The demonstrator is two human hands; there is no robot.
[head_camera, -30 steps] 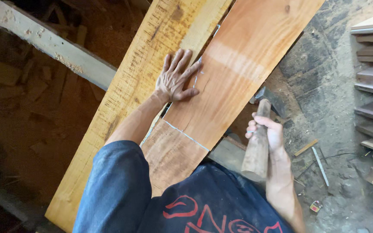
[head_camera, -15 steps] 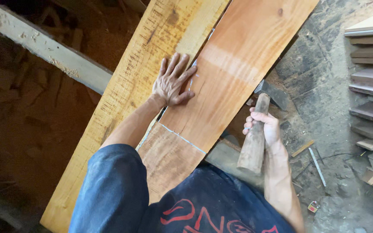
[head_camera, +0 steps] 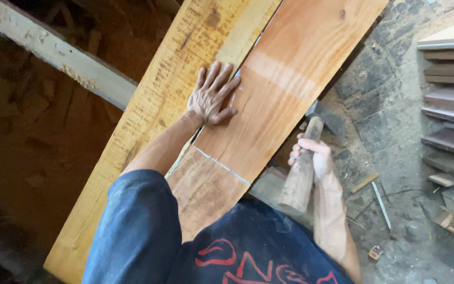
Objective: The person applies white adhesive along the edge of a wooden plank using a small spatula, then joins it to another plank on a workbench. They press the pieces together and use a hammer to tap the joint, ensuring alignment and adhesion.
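Reddish, smooth-planed board (head_camera: 290,94) lies slanting across the head view, and the left hand (head_camera: 214,94) rests flat on it with fingers spread, straddling the seam with the rougher, saw-marked yellow plank (head_camera: 148,121) beside it; over the last second that hand has barely shifted, so the board stays pinned. Right hand (head_camera: 313,158), wrapped shut around the thick, worn wooden handle of a hammer (head_camera: 303,168), has kept low beside the board's right edge, its dark metal head near the stone floor (head_camera: 395,105).
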